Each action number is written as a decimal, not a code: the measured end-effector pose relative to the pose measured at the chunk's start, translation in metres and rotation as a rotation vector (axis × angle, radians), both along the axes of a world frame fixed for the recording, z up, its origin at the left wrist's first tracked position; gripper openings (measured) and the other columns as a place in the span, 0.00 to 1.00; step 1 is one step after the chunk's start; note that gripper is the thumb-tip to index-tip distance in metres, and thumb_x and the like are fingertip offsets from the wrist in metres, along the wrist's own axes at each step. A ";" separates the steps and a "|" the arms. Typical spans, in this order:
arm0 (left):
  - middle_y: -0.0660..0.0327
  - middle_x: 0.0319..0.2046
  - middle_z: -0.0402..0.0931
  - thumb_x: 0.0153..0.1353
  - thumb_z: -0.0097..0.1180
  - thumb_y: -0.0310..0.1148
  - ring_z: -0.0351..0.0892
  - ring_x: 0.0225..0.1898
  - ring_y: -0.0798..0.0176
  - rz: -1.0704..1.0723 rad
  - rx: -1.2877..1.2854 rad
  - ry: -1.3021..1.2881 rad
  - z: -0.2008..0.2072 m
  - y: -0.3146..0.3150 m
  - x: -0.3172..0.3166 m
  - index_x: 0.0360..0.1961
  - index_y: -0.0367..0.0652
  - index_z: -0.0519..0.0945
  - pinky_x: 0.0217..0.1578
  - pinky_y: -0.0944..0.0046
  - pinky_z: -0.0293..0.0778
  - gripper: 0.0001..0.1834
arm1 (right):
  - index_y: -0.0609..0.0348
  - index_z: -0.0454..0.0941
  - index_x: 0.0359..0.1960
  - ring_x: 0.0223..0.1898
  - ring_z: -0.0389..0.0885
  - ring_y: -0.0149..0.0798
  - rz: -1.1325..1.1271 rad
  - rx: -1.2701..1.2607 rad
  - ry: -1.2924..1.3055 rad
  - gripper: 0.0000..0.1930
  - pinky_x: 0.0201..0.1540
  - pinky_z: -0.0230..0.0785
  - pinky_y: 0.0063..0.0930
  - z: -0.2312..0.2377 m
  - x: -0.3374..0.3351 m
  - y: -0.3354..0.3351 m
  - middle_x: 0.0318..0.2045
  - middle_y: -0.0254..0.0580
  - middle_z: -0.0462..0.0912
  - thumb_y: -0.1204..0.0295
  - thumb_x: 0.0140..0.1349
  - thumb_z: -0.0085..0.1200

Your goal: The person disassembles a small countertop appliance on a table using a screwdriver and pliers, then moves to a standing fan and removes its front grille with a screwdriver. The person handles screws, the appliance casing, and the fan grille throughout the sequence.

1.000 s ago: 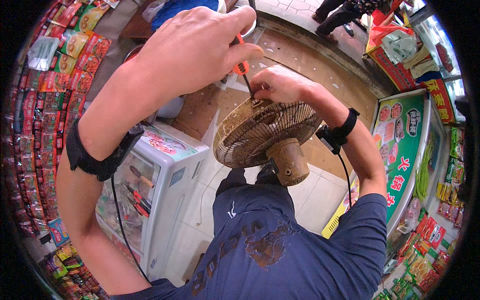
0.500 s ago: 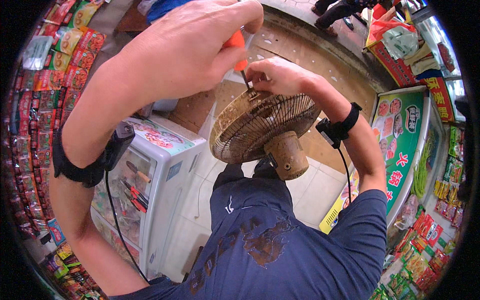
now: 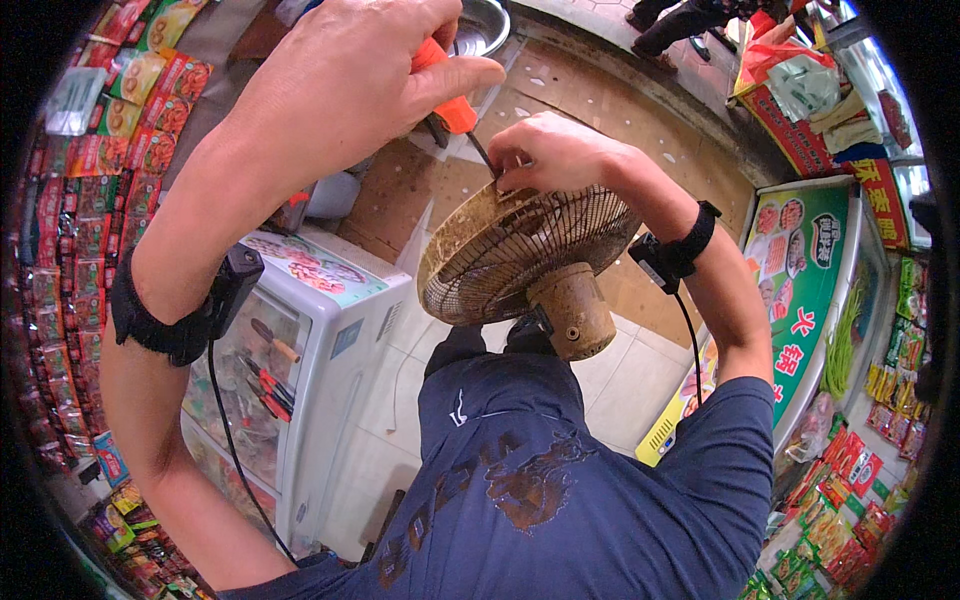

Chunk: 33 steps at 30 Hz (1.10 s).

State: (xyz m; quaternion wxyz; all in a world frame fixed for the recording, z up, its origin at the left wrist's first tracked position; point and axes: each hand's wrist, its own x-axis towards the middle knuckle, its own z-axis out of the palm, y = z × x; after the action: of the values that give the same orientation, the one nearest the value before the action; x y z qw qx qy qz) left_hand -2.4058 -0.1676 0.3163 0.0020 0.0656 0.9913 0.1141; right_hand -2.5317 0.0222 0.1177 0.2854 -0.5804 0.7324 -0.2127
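An old, dirt-covered electric fan point(image 3: 470, 262) hangs tilted in front of me, its wire cage and rim above the brownish motor housing point(image 3: 574, 315). My left hand point(image 3: 335, 95) is closed round the orange handle of a screwdriver point(image 3: 457, 113), thumb stretched along it. The thin shaft slants down to the right toward the top of the fan's rim. There my right hand point(image 3: 565, 152) is pinched, fingertips at the rim beside the screwdriver's tip. Those fingers cover the tip and whatever they hold.
On the left stands a white glass-fronted freezer point(image 3: 350, 290), with red-handled pliers point(image 3: 270, 393) seen at its front. Packets point(image 3: 90, 260) hang along the left edge. A green-sided display case point(image 3: 800, 260) is at the right. Beyond are a metal basin point(image 3: 485, 28) and a person's legs point(image 3: 672, 30).
My left hand has shifted left with the screwdriver, whose shaft now leans more. The right fingers have closed in over the tip at the rim. The fan has hardly moved.
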 end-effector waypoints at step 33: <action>0.64 0.32 0.68 0.81 0.47 0.59 0.72 0.36 0.62 0.806 2.097 0.265 -0.263 -0.011 0.289 0.35 0.47 0.72 0.42 0.54 0.78 0.26 | 0.57 0.89 0.46 0.47 0.87 0.53 0.022 -0.306 -0.008 0.09 0.52 0.80 0.38 -0.015 0.006 0.007 0.43 0.50 0.87 0.73 0.65 0.66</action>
State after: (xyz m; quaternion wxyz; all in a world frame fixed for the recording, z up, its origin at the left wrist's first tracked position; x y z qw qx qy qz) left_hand -2.1171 -0.1789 0.0534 -0.1960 -0.2778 0.3478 0.8738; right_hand -2.5259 0.0293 0.1024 0.1988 -0.6242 0.6839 -0.3210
